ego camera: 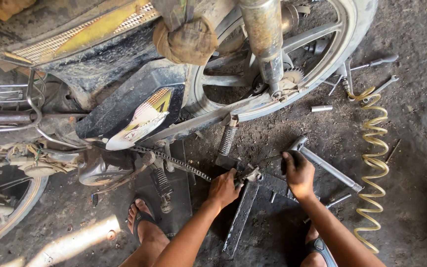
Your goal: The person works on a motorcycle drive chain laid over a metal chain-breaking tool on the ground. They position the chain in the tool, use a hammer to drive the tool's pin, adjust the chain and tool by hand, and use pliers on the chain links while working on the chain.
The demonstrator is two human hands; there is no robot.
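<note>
- Two bare forearms come up from the near edge; the left hand [223,189] is curled over a small metal part [251,175] at the far end of a flat steel bar [239,217], fingers bent and pressing on it.
- Right hand [298,171], just to the right, is closed in a fist around the handle of a long metal tool [326,166] whose shaft runs out to the right and nearer over the dirt.
- Both the part and the bar lie on the oily ground near the middle of the scene, between the person's sandalled feet [144,221].
- Touching the far-left side of the left hand's work, a drive chain [174,161] stretches left toward the engine case [101,170].
- Just beyond stand two coil shock absorbers [227,141], one upright, one lying to the left.
- Farther off, the motorcycle's rear wheel [332,47] and muffler [265,34] fill the far side.
- Well to the right, a yellow coiled air hose [374,163] snakes over the ground, with loose wrenches [379,88] and a socket [321,108] at its far end.
</note>
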